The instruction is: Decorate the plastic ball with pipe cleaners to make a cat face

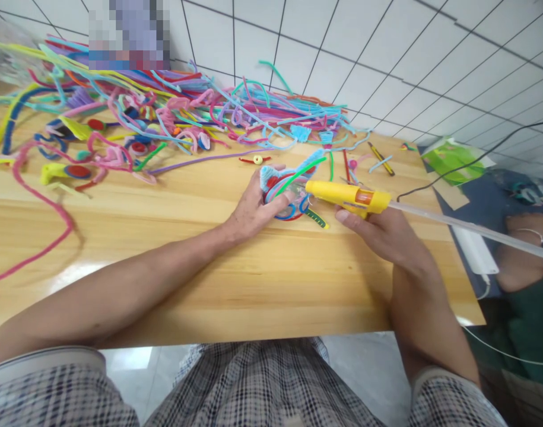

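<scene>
My left hand (256,204) is closed around a pipe-cleaner craft piece (271,178) in light blue, red and pink, near the middle of the table. A green pipe cleaner (302,174) slants across it. In my right hand (382,231) is a yellow hot glue gun (342,193), its nozzle pointing left at the craft piece; whether the tip touches cannot be made out. A long clear glue stick (471,225) juts from its back. Blue-handled scissors (286,212) and a dark green utility knife (317,218) lie close by, partly hidden.
Heaps of colourful pipe cleaners (271,112) line the wall side of the wooden table (235,290). A yellow-and-black cutter (381,159) lies beyond the glue gun. At the right are a green packet (456,161), a white power strip (476,249), a black cord (480,157) and another person's arm (523,252).
</scene>
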Tool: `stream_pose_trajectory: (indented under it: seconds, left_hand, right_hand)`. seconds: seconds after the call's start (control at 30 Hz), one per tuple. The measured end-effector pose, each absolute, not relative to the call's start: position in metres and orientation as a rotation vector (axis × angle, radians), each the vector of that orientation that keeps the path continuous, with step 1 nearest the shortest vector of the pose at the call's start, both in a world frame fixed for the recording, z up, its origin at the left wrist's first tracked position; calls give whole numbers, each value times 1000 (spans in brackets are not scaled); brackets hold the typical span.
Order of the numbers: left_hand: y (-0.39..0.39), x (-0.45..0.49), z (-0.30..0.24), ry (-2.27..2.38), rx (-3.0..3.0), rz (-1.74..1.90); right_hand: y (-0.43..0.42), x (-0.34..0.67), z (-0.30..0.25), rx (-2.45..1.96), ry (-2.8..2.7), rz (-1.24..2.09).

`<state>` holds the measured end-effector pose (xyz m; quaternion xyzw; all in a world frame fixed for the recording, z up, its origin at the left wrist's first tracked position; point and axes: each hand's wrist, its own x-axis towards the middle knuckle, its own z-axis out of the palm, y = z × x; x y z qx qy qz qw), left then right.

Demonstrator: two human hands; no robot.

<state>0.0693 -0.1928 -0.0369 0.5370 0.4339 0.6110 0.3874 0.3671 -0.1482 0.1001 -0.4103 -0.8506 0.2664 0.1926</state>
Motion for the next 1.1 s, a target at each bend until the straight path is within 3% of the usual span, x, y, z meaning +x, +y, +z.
stream_pose_trajectory:
  seconds: [1.1]
  left_hand:
    - [-191, 71, -36, 1092, 1369, 1561]
  right_hand:
    - [-144, 376, 91, -1233, -2354, 785]
